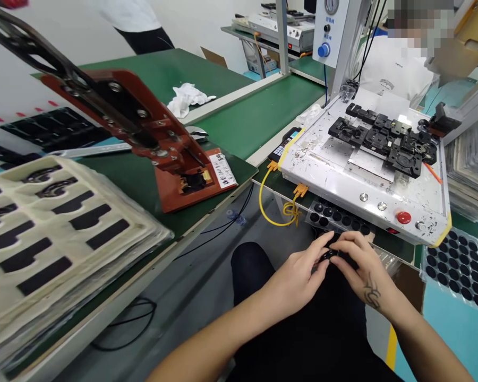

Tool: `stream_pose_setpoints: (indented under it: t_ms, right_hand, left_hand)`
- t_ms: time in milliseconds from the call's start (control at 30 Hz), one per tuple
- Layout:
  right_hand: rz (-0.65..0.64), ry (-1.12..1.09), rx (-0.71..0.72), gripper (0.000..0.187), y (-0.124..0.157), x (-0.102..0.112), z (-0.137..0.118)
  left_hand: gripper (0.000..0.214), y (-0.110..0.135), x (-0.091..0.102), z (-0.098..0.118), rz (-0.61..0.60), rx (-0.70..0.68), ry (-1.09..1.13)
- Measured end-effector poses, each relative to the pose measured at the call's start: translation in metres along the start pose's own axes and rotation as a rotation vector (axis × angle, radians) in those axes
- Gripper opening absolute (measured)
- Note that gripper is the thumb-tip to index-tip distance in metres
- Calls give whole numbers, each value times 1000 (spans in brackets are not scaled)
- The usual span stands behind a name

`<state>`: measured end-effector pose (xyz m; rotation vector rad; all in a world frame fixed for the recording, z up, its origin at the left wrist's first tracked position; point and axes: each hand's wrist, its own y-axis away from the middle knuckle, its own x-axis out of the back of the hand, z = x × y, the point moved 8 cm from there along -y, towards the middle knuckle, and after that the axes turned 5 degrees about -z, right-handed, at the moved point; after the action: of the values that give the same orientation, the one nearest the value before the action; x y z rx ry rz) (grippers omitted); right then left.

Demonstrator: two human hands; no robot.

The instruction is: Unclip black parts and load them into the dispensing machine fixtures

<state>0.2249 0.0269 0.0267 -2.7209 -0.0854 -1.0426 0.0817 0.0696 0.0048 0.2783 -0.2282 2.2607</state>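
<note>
Above my lap, my left hand point(302, 268) and my right hand point(354, 262) meet at the fingertips. Both are closed on one small, shiny black part point(329, 255), pinched between thumbs and fingers. Its exact kind is too small to make out, and the fingers cover some of it. Just beyond my hands, a clear tray of round black discs point(338, 216) lies under the front edge of the white machine point(314, 159). On that machine sits a black jig point(382, 139) made of several blocks.
To the left stands a reddish-brown toggle-clamp fixture point(171, 185). Nearer is a stack of cream trays point(83, 180) holding flat black pieces. Another disc tray point(456, 268) lies at right. A yellow cable point(263, 204) loops off the machine. A co-worker point(394, 69) sits opposite.
</note>
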Motion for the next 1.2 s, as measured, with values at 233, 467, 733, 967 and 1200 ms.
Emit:
stream_pose_setpoints:
  t_ms: [233,467,733,967,1200]
  right_hand:
    - [93,-432,-277,23,-8,-6,17]
    - [89,-761,-347,32,-12,-31,18]
    - [69,-721,-352,33,-16,-32,11]
    - [50,-737,-327,33,-18,-39,6]
    - [36,-720,-318,36,-22,-45,0]
  left_hand:
    - [56,4,23,-6,223,123,401]
    - [20,12,23,-11,313,187,485]
    - [22,18,27,-9,333,175,376]
    - [15,28,36,6,405,144,153]
    - [14,33,42,12,456,113,93]
